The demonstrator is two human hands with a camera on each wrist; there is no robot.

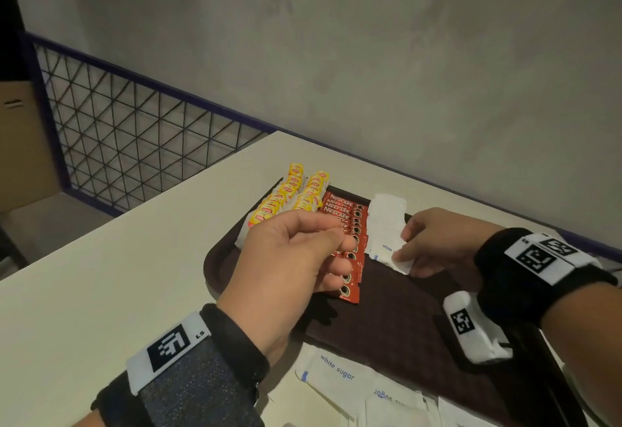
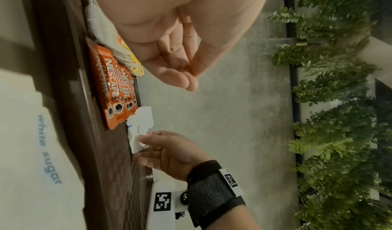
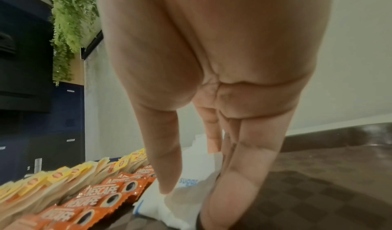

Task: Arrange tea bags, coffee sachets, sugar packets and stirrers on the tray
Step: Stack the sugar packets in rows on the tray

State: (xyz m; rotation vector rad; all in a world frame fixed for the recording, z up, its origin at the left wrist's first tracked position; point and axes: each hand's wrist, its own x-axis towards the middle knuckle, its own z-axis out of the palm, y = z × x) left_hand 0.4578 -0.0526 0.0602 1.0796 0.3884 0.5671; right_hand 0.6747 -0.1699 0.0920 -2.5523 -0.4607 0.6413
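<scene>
A dark brown tray lies on the white table. On its far part lie two rows of yellow tea bags, a row of red Nescafe coffee sachets and white sugar packets. My right hand pinches the nearest sugar packet at its near corner, low on the tray, beside the sachets. The left wrist view shows the same pinch by my right hand on the packet. My left hand hovers over the sachets, fingers curled to the thumb, with nothing seen in it.
More white sugar packets lie loose on the table at the tray's near edge. Dark thin items sit at the tray's right, unclear what. A wire-mesh railing stands beyond the table's left end and a grey wall behind it.
</scene>
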